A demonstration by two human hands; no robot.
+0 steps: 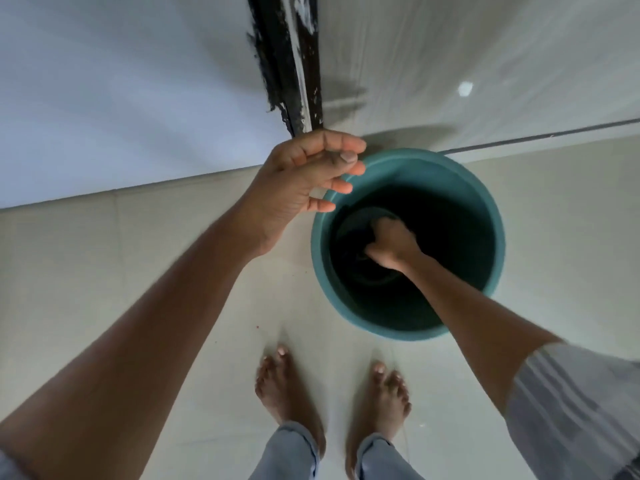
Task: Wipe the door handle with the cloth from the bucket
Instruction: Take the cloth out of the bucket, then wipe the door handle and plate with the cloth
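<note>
A teal plastic bucket point(485, 216) stands on the pale tiled floor in front of my bare feet. My right hand point(393, 245) reaches deep inside it, its fingers closed on a dark cloth point(356, 230) lying at the shadowed bottom. My left hand point(304, 174) hovers just above the bucket's left rim, fingers loosely curled and apart, with nothing in it. The door handle is out of view.
A dark door frame edge point(291, 64) with chipped paint rises behind the bucket, between a white wall point(121, 98) on the left and a glossy pale surface point(485, 64) on the right. My bare feet point(332, 403) stand close below the bucket.
</note>
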